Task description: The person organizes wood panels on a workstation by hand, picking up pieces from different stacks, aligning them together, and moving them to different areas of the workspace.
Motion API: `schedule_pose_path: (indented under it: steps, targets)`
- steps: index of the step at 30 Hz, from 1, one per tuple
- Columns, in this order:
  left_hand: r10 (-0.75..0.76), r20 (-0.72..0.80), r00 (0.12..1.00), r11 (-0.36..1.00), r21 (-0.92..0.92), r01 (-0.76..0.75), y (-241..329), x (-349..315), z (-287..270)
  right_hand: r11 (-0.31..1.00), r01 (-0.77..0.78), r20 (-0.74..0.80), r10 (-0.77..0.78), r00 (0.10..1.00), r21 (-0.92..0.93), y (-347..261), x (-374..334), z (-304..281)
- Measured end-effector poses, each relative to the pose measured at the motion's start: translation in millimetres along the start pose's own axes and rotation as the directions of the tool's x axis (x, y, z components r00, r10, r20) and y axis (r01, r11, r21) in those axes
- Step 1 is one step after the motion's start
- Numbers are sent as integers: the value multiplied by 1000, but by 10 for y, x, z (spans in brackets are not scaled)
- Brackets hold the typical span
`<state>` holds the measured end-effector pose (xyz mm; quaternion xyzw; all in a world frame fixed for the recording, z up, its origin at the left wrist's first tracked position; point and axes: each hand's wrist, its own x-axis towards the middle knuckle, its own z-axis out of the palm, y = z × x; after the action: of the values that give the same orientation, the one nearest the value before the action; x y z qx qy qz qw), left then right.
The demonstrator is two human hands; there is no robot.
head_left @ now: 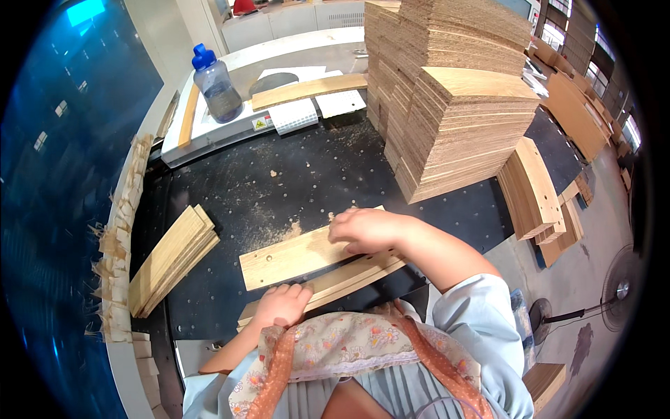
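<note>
tan wood sits mid-feed: a single plank (296, 255) lies at seven o'clock on the black bench (202, 181), just beyond a near stack of strips (352, 278) at six. the right hand (366, 230) curls over the plank's two o'clock end; i cannot tell whether its fingers pinch it. the left hand (285, 305) rests on the stack, fingers close together, any grip underneath hidden. i'd keep the left hand steady, steer the plank by its edges, hold it level, and keep sawdust (293, 230), at eight, from getting underneath.
</note>
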<state>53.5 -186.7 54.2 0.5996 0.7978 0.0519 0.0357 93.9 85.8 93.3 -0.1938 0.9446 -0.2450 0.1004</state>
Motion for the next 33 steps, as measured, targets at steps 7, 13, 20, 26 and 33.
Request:
schedule_pose_path:
  steps: [7,13,20,26,33]
  targets:
    - [45,19,999,996,82,-46,-33,-86,64,858,-111,152,214,965,-502,10,444,502]
    - [36,-4,999,998,57,-36,-28,-97,38,948,-216,130,251,959,-233,12,405,234]
    - [84,-385,919,994,92,-53,104,-74,-53,867,-307,535,57,843,393,261,219,209]
    - [-46,-162,986,997,-65,35,71,-37,57,945,-148,521,-26,853,290,-42,152,270]
    - [-86,-28,996,989,-126,81,-53,179,-251,907,-129,10,145,989,-402,-424,-168,235]
